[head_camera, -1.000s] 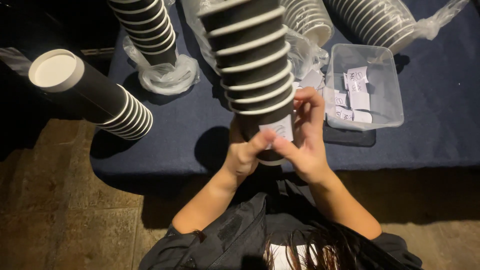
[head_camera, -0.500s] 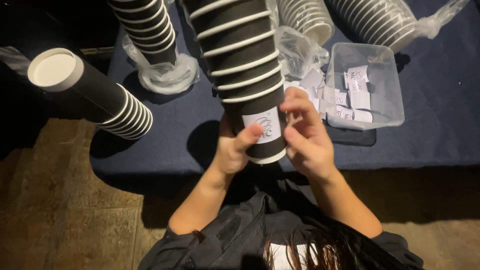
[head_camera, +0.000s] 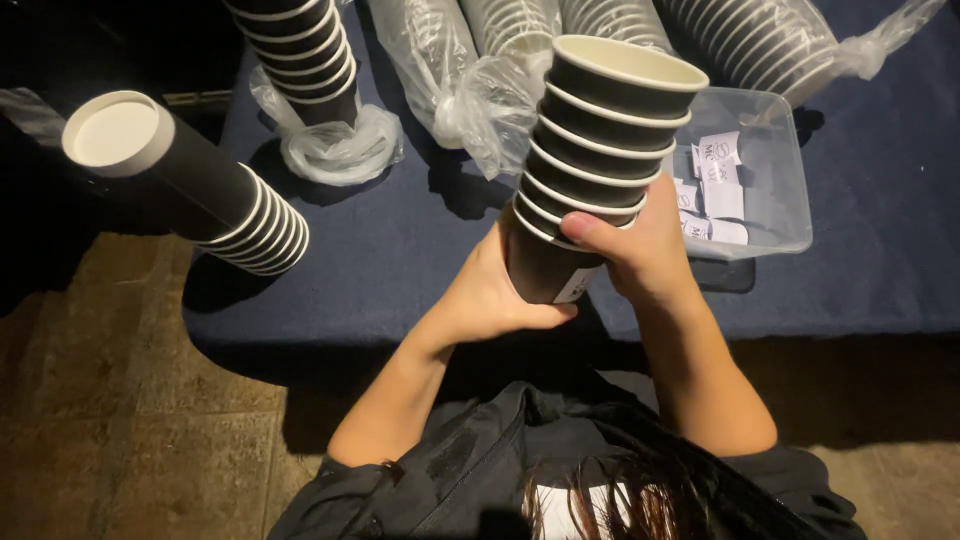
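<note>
Looking at the table first, its dark blue cloth carries bagged cup stacks, and another stack lies tipped at the left edge. The held cup stack leans over the table's near edge, with both hands clamped on its bottom cup: left hand underneath, right hand on the side. Honestly, that lean could let the top cups slide off into the clear plastic box of little paper labels.

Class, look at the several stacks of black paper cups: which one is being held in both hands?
The short stack of black paper cups in the middle: the left hand cups its base, the right hand grips its side. The others rest on the blue-covered table.
</note>
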